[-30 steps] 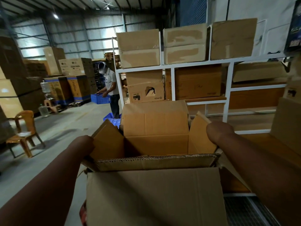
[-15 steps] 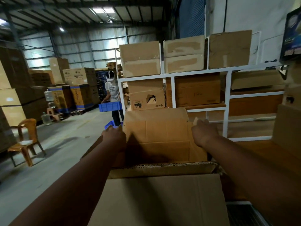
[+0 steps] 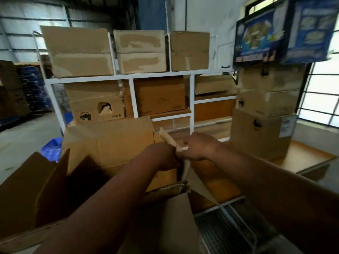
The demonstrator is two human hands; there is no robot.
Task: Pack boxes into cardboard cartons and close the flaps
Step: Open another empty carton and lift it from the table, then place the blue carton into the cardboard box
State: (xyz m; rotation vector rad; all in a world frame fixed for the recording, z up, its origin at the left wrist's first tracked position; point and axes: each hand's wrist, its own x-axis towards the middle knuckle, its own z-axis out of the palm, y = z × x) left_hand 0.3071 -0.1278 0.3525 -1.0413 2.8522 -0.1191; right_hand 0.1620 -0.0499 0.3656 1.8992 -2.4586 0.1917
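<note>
Both hands, half a second ago spread on opposite side flaps, now meet at the right side flap (image 3: 167,139) of the open carton (image 3: 108,143) before the person; left hand (image 3: 161,154) and right hand (image 3: 197,148) each pinch it. Closing appears only begun.

Both bare forearms reach up from the bottom edge and converge at frame centre. Left hand (image 3: 161,154) and right hand (image 3: 200,146) nearly touching, fingers curled, each pinching a brown cardboard flap edge (image 3: 171,142).
</note>
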